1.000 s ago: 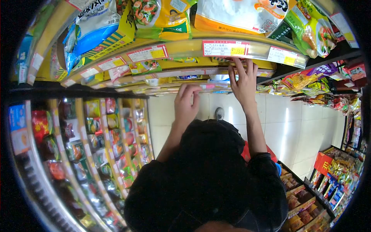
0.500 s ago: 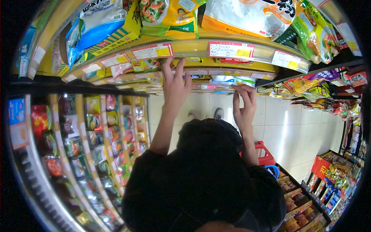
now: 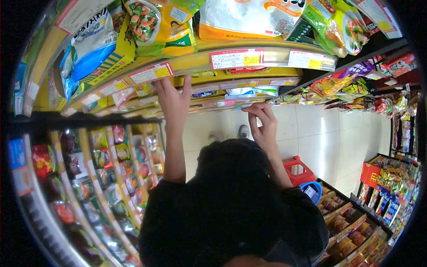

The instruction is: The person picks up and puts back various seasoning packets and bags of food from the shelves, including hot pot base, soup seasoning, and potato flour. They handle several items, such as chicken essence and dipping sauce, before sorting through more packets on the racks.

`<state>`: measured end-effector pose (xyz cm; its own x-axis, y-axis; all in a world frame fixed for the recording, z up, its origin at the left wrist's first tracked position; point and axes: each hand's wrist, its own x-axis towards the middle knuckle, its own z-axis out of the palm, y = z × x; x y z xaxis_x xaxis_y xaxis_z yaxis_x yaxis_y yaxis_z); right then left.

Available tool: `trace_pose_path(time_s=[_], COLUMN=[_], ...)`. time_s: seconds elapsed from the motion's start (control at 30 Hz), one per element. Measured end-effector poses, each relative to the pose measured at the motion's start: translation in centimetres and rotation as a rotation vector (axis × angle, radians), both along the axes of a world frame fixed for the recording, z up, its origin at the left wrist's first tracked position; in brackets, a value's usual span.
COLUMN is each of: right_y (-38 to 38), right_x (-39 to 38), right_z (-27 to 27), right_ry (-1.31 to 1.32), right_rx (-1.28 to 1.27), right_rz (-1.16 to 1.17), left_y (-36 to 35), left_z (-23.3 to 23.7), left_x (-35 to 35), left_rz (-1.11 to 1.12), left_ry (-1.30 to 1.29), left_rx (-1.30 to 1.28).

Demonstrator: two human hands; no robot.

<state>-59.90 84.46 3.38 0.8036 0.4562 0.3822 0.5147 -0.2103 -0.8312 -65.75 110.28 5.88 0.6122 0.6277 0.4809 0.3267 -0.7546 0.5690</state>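
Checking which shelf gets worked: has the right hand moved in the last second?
Yes. The right hand has come down, from just under the top price-tag rail to the lower shelf edges beneath it.

Left hand (image 3: pixel 174 101) raised, fingers spread; right hand (image 3: pixel 263 123) lower, fingers pinched.

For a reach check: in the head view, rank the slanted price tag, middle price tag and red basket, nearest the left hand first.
1. Slanted price tag: on the shelf edge, just above the left hand.
2. Middle price tag: farther right along that edge.
3. Red basket: on the floor, lower right.
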Motion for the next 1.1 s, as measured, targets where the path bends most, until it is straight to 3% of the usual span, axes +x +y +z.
trace_pose_path(time_s=[0.07, 0.17, 0.27, 0.37, 0.67, 0.77, 0.87, 1.1], right_y=[0.0, -0.3, -0.7, -1.1, -1.0, -0.8, -0.7, -0.3], right_x=[-0.2, -0.5, -0.3, -0.4, -0.9, -1.0, -0.9, -1.0], right_z=[0.0, 0.2, -0.2, -0.7, -1.5, -1.6, -1.2, -1.3], right_ry=[0.041, 0.090, 0.025, 0.009, 0.097, 0.091, 0.089, 0.108], right_rx=[0.013, 0.003, -0.011, -0.023, -0.040, -0.044, -0.052, -0.046], right_rz=[0.006, 0.011, 0.039, 0.052, 0.117, 0.144, 0.140, 0.165], left_y=[0.4, 0.7, 2.0, 3.2, 1.8, 0.4, 0.6, 1.1], left_z=[-0.3, -1.6, -2.0, -0.6, -1.9, -1.2, -3.3, -2.2], left_x=[0.5, 1.5, 1.4, 1.0, 1.0, 0.6, 0.2, 0.3], left_rz=[-0.028, 0.026, -0.068, -0.102, -0.100, -0.001, -0.084, -0.082], left_ry=[0.113, 0.085, 0.085, 0.317, 0.020, 0.079, -0.213, 0.017], left_rx=[-0.212, -0.131, -0.030, -0.130, 0.052, -0.138, -0.302, -0.184])
